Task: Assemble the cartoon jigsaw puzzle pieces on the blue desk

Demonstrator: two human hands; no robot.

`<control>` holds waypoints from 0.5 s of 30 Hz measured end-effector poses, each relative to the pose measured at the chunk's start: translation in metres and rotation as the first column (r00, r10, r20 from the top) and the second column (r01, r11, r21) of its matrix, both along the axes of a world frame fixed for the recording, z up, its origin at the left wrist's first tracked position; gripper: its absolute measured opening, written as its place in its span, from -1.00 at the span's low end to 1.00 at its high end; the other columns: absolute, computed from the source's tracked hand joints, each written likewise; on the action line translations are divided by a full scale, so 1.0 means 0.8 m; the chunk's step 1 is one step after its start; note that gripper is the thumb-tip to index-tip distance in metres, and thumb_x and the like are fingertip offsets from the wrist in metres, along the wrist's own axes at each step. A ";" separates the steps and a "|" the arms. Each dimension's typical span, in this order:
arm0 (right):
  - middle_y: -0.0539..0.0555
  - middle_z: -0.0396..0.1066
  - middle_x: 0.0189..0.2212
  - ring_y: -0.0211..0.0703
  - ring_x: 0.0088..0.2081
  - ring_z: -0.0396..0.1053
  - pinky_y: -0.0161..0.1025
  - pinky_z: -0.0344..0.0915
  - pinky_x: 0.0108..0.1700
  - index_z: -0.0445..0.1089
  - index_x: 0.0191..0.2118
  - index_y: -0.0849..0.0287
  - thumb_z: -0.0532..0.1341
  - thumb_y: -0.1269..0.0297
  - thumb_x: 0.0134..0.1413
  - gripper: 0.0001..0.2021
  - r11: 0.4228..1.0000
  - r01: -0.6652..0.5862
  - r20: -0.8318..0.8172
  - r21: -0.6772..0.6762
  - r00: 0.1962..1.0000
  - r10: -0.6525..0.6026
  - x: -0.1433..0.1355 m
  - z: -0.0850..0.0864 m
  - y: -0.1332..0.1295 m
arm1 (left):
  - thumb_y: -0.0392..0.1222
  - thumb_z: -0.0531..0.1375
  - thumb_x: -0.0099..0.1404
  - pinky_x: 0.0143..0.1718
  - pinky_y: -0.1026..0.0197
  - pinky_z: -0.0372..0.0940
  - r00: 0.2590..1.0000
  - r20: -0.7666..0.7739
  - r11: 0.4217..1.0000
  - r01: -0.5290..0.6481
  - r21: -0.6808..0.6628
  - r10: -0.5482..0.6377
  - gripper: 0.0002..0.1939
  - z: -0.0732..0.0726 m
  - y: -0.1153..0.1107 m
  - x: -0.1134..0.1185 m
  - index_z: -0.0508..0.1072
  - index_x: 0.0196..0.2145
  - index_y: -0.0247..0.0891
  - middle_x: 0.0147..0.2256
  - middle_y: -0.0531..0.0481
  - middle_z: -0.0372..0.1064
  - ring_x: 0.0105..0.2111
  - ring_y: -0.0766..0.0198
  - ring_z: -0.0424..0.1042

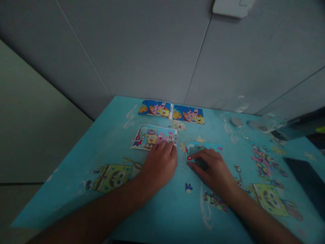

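Note:
My left hand rests on the lower right part of a picture card with cartoon figures, its fingers curled and nothing visible in them. To its right, my right hand pinches a small red puzzle piece at the left side of a partly filled puzzle frame. Pieces line that frame's top and left edges. Nearer me lie a loose blue and white piece and a joined strip of pieces, partly beside my right forearm.
A finished blue puzzle and its matching card lie near the wall. Loose pieces are piled at the right, near a dark flat board. Clear plastic containers stand at the back right.

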State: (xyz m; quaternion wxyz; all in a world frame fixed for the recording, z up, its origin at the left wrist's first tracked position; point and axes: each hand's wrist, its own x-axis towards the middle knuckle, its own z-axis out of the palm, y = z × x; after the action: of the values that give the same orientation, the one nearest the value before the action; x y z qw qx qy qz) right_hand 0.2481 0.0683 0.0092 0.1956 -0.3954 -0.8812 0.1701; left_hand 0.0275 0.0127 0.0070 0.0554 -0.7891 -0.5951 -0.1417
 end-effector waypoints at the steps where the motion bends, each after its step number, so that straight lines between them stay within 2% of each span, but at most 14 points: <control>1: 0.09 0.53 -0.21 0.02 -0.15 0.46 -0.01 0.35 -0.06 0.51 -0.15 0.04 0.32 0.19 0.22 -0.88 1.000 0.000 0.010 -0.005 1.000 0.000 0.001 0.000 0.000 | -0.31 0.12 0.41 0.13 -0.16 0.26 1.000 -0.005 1.000 0.001 0.002 -0.001 -0.71 0.000 0.000 0.000 0.42 0.05 -0.39 0.01 -0.26 0.43 0.11 -0.08 0.33; 6: 0.07 0.53 -0.22 0.02 -0.15 0.46 -0.01 0.32 -0.07 0.53 -0.16 0.02 0.36 0.16 0.19 -0.86 1.000 -0.012 0.053 -0.026 0.999 0.014 0.000 0.004 -0.006 | -0.30 0.11 0.41 0.12 -0.18 0.28 1.000 -0.012 1.000 0.013 0.028 -0.012 -0.71 -0.003 0.000 -0.002 0.42 0.05 -0.39 0.03 -0.27 0.44 0.11 -0.09 0.33; 9: 0.06 0.55 -0.22 0.02 -0.13 0.47 -0.01 0.31 -0.05 0.54 -0.16 0.02 0.36 0.12 0.19 -0.85 0.999 -0.016 0.052 -0.045 0.998 0.018 0.002 0.019 -0.006 | -0.30 0.10 0.42 0.11 -0.19 0.30 1.000 -0.012 0.999 0.026 0.029 -0.025 -0.73 -0.004 0.001 -0.004 0.44 0.03 -0.38 0.03 -0.26 0.44 0.10 -0.09 0.34; 11: 0.07 0.55 -0.22 -0.03 -0.15 0.48 -0.05 0.32 -0.04 0.55 -0.15 0.04 0.29 0.13 0.27 -0.84 1.000 0.011 -0.006 -0.020 1.000 -0.012 0.013 0.034 0.003 | -0.29 0.09 0.43 0.13 -0.18 0.30 0.999 -0.013 0.999 0.035 0.025 -0.035 -0.73 -0.005 0.002 -0.006 0.45 0.03 -0.38 0.05 -0.25 0.44 0.11 -0.08 0.35; 13: 0.09 0.54 -0.25 -0.07 -0.19 0.47 -0.08 0.33 -0.06 0.55 -0.16 0.09 0.20 0.16 0.35 -0.80 0.990 0.125 -0.091 0.061 0.989 -0.119 0.032 0.050 0.018 | -0.27 0.07 0.44 0.12 -0.19 0.32 0.999 -0.014 0.999 0.043 0.029 -0.043 -0.70 -0.007 0.002 -0.009 0.44 0.05 -0.39 0.06 -0.26 0.44 0.11 -0.09 0.35; 15: 0.09 0.53 -0.32 -0.09 -0.28 0.44 -0.10 0.34 -0.16 0.54 -0.23 0.11 0.19 0.13 0.34 -0.77 0.931 0.322 -0.195 0.173 0.938 -0.288 0.059 0.059 0.037 | -0.25 0.05 0.46 0.12 -0.21 0.32 0.998 -0.019 0.998 0.058 0.033 -0.057 -0.69 -0.009 0.003 -0.012 0.45 0.05 -0.39 0.06 -0.27 0.44 0.10 -0.10 0.35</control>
State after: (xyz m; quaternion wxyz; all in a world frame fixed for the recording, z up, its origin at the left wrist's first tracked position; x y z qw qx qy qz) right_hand 0.2954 0.0976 0.0566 0.3316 -0.4904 -0.8020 0.0796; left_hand 0.0181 0.0150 -0.0002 0.0700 -0.8062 -0.5690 -0.1461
